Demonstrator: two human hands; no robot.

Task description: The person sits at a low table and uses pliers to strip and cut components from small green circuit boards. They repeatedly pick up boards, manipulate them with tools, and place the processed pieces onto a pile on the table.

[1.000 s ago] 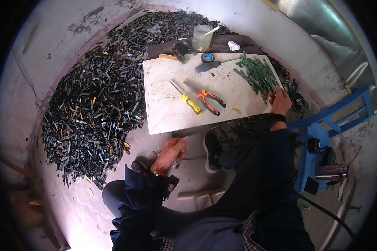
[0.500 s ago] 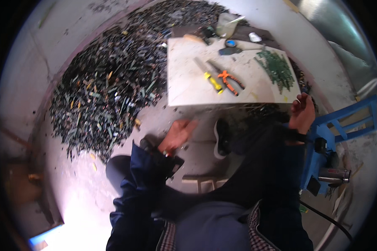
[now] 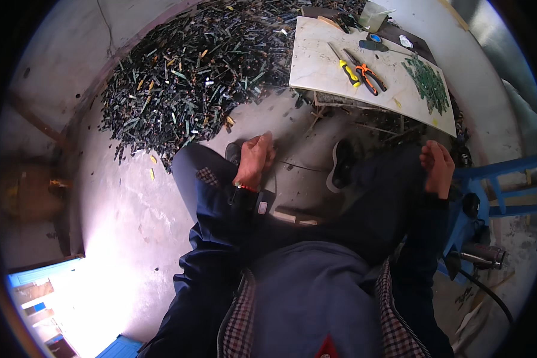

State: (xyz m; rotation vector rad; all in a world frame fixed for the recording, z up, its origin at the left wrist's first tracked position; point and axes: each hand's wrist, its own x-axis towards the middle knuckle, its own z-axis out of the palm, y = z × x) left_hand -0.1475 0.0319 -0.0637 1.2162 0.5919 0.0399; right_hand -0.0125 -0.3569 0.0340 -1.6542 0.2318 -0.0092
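My left hand (image 3: 255, 160) hangs in the air beside my left knee, its fingers loosely bent and nothing seen in it. Over by the table's near right corner, my right hand (image 3: 438, 167) is half curled near my right knee and also looks bare. On the white board (image 3: 316, 59) ahead lie a yellow-handled screwdriver (image 3: 348, 73) and orange-and-black pliers (image 3: 370, 77), side by side. A heap of thin green strips (image 3: 426, 83) covers the board's right part. Neither hand touches the board.
A large pile of dark strips (image 3: 191, 89) spreads over the floor at the far left. The board also bears a dark-handled tool (image 3: 373, 45), and a translucent cup (image 3: 373, 17) stands behind it. At right is a blue chair (image 3: 501, 185) with a metal flask (image 3: 483, 255).
My view has shifted, so the board now sits farther up and right, tilted. My left hand has gone from blurred and stretched to loosely bent. My right hand stays near the board's corner.
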